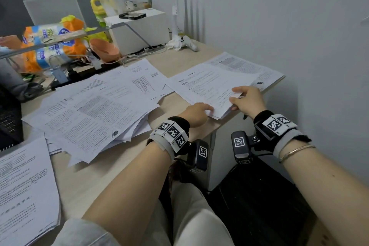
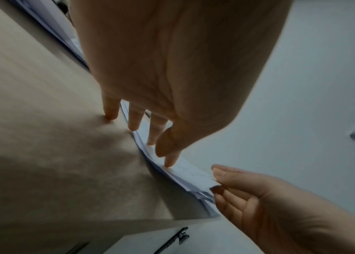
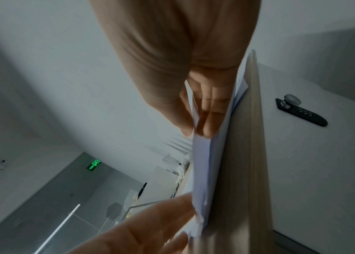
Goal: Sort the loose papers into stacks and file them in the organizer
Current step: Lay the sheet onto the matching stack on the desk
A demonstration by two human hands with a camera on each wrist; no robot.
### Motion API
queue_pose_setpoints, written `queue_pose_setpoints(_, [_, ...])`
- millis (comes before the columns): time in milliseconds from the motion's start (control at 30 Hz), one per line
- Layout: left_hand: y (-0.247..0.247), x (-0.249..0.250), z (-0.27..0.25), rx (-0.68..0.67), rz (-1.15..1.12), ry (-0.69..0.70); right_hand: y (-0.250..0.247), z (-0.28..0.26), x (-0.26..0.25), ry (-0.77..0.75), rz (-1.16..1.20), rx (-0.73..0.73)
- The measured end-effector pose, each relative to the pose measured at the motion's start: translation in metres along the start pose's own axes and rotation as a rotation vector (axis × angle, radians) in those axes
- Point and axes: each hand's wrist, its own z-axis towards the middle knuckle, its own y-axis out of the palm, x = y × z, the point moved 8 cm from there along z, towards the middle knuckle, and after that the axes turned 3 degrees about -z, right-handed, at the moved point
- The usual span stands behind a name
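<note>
Both forearms showing bare. Left wrist band wearing grey strap over black cuff, carrying three black-and-white square markers. Right wrist band matching, showing two markers. Black camera units hanging under each wrist, each bearing marker. Thin metal bangle circling right forearm. Pale trousers covering lap.

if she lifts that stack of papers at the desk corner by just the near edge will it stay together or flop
Probably flop: the stack of papers is thin loose sheets, no clip or staple visible. The right hand pinches only a few top sheets, so the lower ones may slide apart. The left hand pressing with straight fingers should help steady it.
</note>
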Motion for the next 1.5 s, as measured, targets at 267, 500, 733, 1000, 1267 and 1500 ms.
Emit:
queue_pose_setpoints(267, [-0.005, -0.003, -0.009, 0.035, -0.052, -0.020, -0.010, -0.018, -0.008, -0.003, -0.176, 0.136])
queue_pose_setpoints(500, [-0.057, -0.007, -0.043, 0.296, -0.150, 0.063, 0.010, -0.029, -0.057, -0.126, -0.177, 0.096])
queue_pose_setpoints(733, [-0.109, -0.046, -0.096, 0.463, -0.203, 0.029, 0.067, -0.043, -0.103, -0.198, -0.165, -0.019])
queue_pose_setpoints(1000, [-0.151, -0.103, -0.162, 0.601, -0.146, -0.050, 0.143, -0.063, -0.152, -0.302, -0.137, -0.207])
queue_pose_setpoints(1267, [-0.163, -0.163, -0.201, 0.621, -0.164, -0.217, 0.209, -0.074, -0.173, -0.377, -0.255, -0.402])
queue_pose_setpoints(1500, [-0.168, -0.207, -0.223, 0.620, -0.220, -0.365, 0.256, -0.075, -0.173, -0.354, -0.450, -0.551])
